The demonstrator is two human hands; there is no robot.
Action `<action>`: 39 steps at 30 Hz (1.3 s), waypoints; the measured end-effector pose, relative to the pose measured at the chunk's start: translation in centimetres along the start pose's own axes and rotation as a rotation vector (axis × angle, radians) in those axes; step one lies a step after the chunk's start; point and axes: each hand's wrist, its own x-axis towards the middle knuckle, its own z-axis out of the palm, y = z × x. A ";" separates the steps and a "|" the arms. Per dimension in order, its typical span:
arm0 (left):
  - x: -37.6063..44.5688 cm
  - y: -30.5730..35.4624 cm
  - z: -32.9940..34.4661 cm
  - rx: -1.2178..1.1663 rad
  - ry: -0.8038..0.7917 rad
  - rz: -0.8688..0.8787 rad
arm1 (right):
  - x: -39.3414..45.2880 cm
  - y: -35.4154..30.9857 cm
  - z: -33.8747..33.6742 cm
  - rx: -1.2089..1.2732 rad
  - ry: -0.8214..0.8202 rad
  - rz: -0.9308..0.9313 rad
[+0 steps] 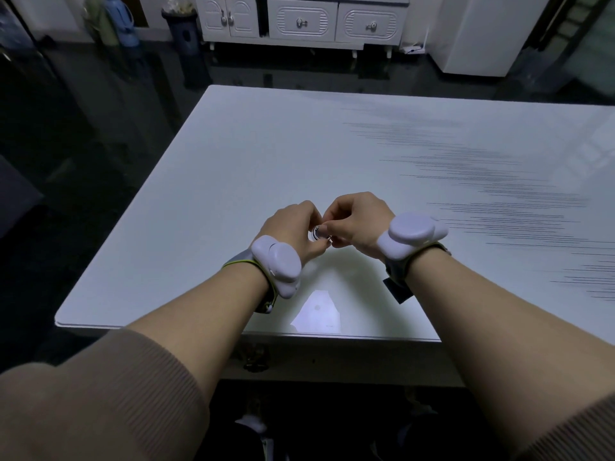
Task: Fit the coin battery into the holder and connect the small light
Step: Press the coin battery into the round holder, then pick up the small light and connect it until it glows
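Note:
My left hand [293,227] and my right hand [354,221] meet above the near middle of the white table [233,154]. Between their fingertips sits a small round silvery part, seemingly the coin battery or its holder [317,232]. The fingers of both hands pinch it from either side. It is mostly covered by the fingers, so I cannot tell battery from holder. No small light or wires are visible. Each wrist carries a white rounded device on a strap.
A small clear plastic bag [319,312] lies flat on the table near its front edge, between my forearms. The table's left edge and front edge are close. White cabinets [299,21] and a dark bin [183,28] stand far behind, across a dark floor.

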 end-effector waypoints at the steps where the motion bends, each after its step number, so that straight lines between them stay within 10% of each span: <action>1: -0.1 -0.1 0.0 -0.003 0.001 -0.001 | 0.0 0.0 0.1 -0.005 -0.001 -0.001; 20: 1.8 0.2 2.5 0.064 -0.072 -0.100 | -0.1 4.5 -4.9 -0.105 0.387 0.267; 39: 5.6 7.0 5.2 0.129 -0.083 0.006 | -2.3 8.6 -7.5 -0.303 0.165 0.351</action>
